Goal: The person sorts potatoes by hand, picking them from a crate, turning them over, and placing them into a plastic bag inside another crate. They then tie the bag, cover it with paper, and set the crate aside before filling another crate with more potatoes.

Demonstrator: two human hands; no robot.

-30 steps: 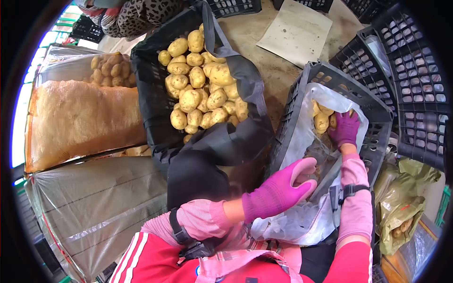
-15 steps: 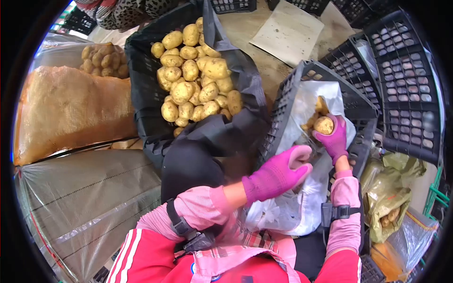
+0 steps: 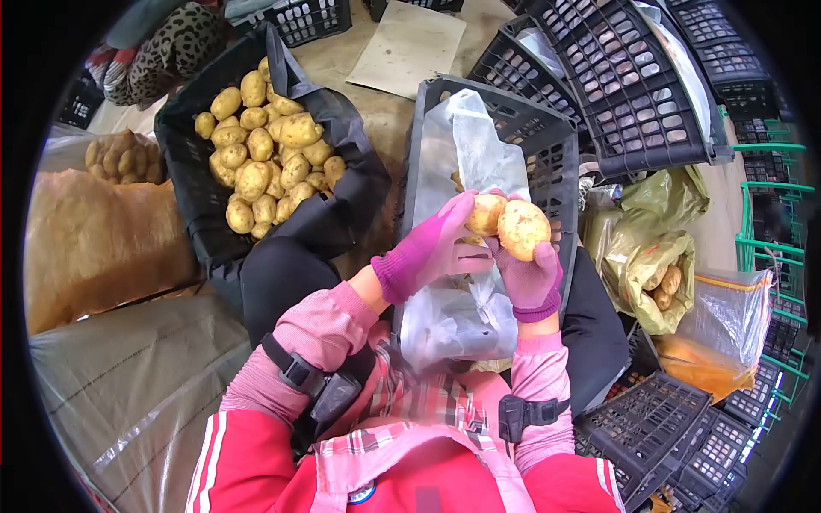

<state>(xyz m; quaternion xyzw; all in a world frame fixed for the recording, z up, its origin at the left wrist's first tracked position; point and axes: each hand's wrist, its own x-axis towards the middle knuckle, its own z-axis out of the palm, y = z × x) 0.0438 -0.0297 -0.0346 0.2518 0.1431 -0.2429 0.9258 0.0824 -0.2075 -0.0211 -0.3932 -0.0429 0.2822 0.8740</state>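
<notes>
Over a plastic-lined black crate, both gloved hands are close together in front of me. My right hand grips a large potato, its fingers wrapped round the lower side. My left hand is curled against a smaller potato, which touches the large one; whether the left or the right hand bears it is hard to tell. White plastic lies in the crate and hides most of its contents. To the left stands a dark-lined crate holding several loose potatoes.
Black crates stand at the upper right. A green bag with potatoes lies on the right. Orange sacking and a grey plastic cover are at the left. Cardboard lies ahead; a patterned leg shows at upper left.
The view has shifted right. My right hand has come up out of the crate with potato, and my left hand has moved in beside it. Two potatoes now show between the hands.
</notes>
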